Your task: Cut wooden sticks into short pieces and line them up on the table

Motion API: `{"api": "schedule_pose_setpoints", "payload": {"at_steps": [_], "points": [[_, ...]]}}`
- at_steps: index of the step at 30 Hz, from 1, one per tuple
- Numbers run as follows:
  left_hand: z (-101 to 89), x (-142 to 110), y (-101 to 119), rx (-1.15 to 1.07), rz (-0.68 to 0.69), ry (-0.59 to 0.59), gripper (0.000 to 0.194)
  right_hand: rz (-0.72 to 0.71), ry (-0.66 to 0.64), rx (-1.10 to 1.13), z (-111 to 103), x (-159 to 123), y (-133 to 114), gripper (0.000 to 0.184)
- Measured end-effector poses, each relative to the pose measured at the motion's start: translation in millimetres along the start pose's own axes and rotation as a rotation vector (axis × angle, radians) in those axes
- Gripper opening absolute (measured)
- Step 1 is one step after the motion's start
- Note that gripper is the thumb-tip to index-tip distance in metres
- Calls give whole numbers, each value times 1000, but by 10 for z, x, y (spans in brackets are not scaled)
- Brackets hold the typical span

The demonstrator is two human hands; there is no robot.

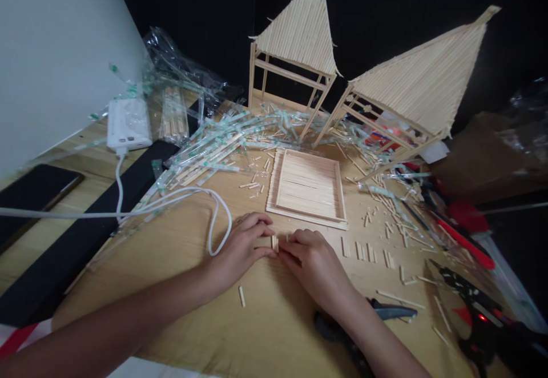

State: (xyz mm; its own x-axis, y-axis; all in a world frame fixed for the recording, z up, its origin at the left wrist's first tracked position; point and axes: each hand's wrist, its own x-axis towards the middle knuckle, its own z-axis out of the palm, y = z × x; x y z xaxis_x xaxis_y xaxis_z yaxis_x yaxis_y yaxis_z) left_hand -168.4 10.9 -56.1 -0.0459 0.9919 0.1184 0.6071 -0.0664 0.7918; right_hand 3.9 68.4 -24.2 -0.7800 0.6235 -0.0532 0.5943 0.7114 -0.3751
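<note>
Short pieces of wooden stick, side by side, are pinched between the thumb and fingers of my left hand. Just to the right, my right hand is closed in a pinch, its fingertips almost meeting the left ones. A pale stick end shows at the right fingertips; the rest of it is hidden. Beyond both hands lies a flat square panel of sticks with a raised stick border. One loose short stick rests on the table below my left hand.
Two stick-built roofed models stand at the back. Plastic wrappers and stick offcuts are scattered about. Black-handled cutters lie under my right forearm, a glue gun at right. A white cable loops near my left hand.
</note>
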Motion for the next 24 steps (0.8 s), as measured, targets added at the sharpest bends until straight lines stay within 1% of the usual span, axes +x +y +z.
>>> {"api": "schedule_pose_setpoints", "payload": {"at_steps": [4,11,17,24], "points": [[1,6,-7,-13,-3,12,19,3,11,-13,7,0,6,15],[-2,-15,-8,6,21,-9,19,-8,31,23,16,7,22,11],[11,-20,7,52,49,4,18,-23,6,3,2,-21,10,16],[13,-14,37,37,41,0,17,-13,4,22,12,-34,12,17]]}}
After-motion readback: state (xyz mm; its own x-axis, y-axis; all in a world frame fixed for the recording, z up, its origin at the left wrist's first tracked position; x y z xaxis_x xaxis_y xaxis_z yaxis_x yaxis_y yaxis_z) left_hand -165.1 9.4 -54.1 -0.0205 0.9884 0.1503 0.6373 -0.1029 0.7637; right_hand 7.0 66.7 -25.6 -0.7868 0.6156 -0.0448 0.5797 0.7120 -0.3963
